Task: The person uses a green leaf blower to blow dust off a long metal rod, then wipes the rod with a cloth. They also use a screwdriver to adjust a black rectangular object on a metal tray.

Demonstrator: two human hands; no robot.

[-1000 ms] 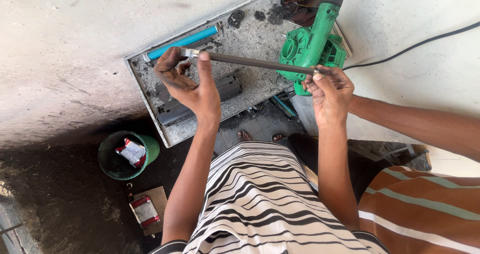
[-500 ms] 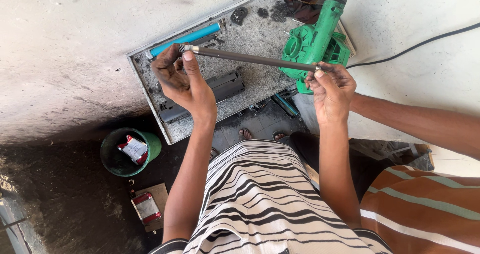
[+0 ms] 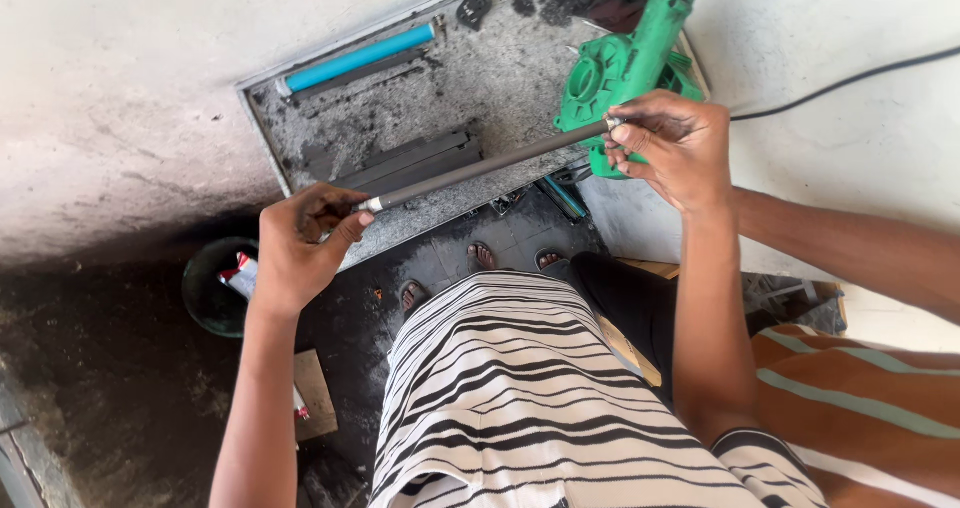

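A long dark grey roller rod (image 3: 480,166) with metal end pins is held level between both hands above a dusty grey tray (image 3: 500,78). My left hand (image 3: 300,253) pinches its left end pin with toner-blackened fingers. My right hand (image 3: 670,148) grips the right end, close to a green electric blower (image 3: 625,63) that lies on the tray's right side. On the tray lie a blue roller (image 3: 355,58) at the back and dark flat cartridge parts (image 3: 420,160) under the rod.
A black cable (image 3: 850,78) runs from the blower across the white surface at right. A green bucket (image 3: 205,293) with a small packet stands on the dark floor at left. A cardboard piece (image 3: 315,398) lies below it. Feet in sandals (image 3: 480,258) show beneath the tray.
The view has shifted and the rod has tilted: my left hand has dropped lower and leftward with its end, while my right hand stays near the blower.
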